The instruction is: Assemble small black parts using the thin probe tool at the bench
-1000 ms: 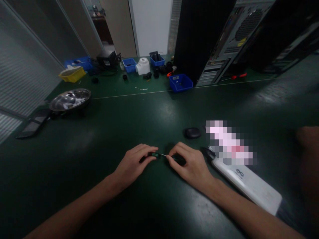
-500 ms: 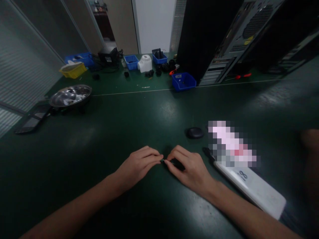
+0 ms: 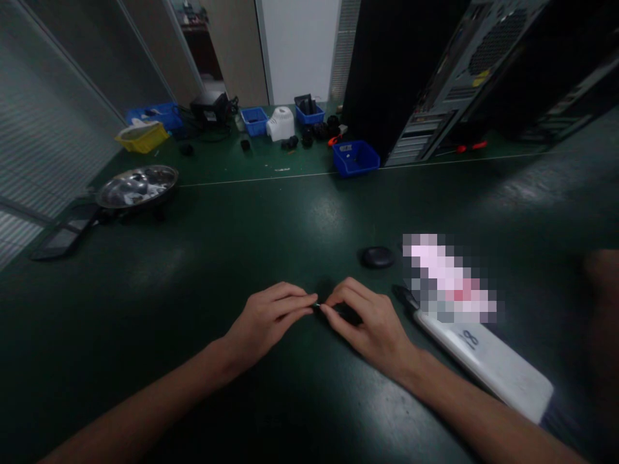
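- At the near centre of a smooth dark green worktop point(image 3: 271, 232), two bare hands are poised almost fingertip to fingertip; clock positions are read from that spot, with twelve straight ahead.
- On the nine o'clock side, the left hand point(image 3: 273, 316) has its fingers pressed together against the thumb, pinching a small dark piece point(image 3: 314, 305) almost wholly hidden at the fingertips.
- On the three o'clock side, the right hand point(image 3: 365, 316) pinches a slim dark-handled tool point(image 3: 347, 314) between thumb and curled fingers. One bright glint shows in the narrow gap between the hands; whether tool and piece touch cannot be told.
- At two o'clock, near the right hand, lies a glossy black oval object point(image 3: 378, 257).
- Between three and four o'clock, a long white casing point(image 3: 503, 367) with a dark marking slants beside the right forearm; a pink patch point(image 3: 438, 264) at three is pixelated.
- Between twelve and one, an open blue plastic bin point(image 3: 360, 166) stands before a tall black computer case point(image 3: 401, 71).
- Between eleven and twelve, well apart from the hands, sits a white vented plastic housing point(image 3: 281, 124).
- At ten o'clock, a shiny round steel bowl point(image 3: 167, 175) holds pale scraps, with a yellow plastic bin point(image 3: 145, 143) beyond.
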Action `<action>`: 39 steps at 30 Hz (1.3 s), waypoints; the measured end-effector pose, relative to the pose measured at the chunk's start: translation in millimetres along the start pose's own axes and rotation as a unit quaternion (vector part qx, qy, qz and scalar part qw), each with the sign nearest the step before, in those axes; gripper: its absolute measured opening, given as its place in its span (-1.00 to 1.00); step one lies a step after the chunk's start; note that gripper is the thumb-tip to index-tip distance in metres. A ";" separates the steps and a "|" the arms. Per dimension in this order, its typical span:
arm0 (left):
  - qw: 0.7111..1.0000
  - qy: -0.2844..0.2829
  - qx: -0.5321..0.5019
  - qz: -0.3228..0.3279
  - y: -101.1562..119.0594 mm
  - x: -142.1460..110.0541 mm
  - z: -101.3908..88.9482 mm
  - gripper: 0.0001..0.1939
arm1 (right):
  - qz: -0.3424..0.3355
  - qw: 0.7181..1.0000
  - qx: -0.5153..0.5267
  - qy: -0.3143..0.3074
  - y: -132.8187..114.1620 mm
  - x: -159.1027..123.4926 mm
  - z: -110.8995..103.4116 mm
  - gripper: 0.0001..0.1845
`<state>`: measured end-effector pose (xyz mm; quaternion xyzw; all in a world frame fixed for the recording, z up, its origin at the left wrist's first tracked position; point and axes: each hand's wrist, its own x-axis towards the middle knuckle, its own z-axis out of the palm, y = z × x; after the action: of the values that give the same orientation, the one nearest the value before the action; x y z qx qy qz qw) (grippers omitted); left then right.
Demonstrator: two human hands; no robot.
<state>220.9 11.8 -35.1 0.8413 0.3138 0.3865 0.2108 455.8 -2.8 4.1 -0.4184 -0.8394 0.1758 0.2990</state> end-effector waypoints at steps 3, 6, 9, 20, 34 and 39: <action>1.000 0.006 -0.012 -0.006 2.5 0.0 -0.6 -0.69 | -0.001 1.000 0.011 0.003 -1.4 1.0 -1.2 -0.85; 0.999 -0.020 0.028 -0.018 4.3 1.4 -1.7 -0.61 | 0.015 1.000 -0.013 0.019 -0.7 1.6 -1.2 -0.84; 0.994 -0.062 0.079 -0.037 6.4 5.6 -1.3 -0.53 | 0.039 0.997 -0.061 0.023 1.9 1.6 -0.2 -0.82; 0.991 -0.109 0.068 -0.043 13.6 10.0 -10.1 -0.60 | 0.070 0.984 -0.160 -0.043 1.0 1.5 -5.6 -0.80; 0.981 -0.090 0.166 -0.049 -31.2 -5.0 -47.8 -0.65 | 0.095 0.982 -0.162 -0.008 1.3 0.7 -7.3 -0.80; 0.924 0.057 0.278 -0.258 -97.2 -74.3 -147.8 -0.59 | 0.099 0.984 -0.146 -0.018 0.1 0.6 -8.5 -0.81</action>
<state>32.3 46.5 -41.2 0.7328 0.6260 0.2633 0.0423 461.2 -1.8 10.7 -0.5351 -0.8159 0.0877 0.2006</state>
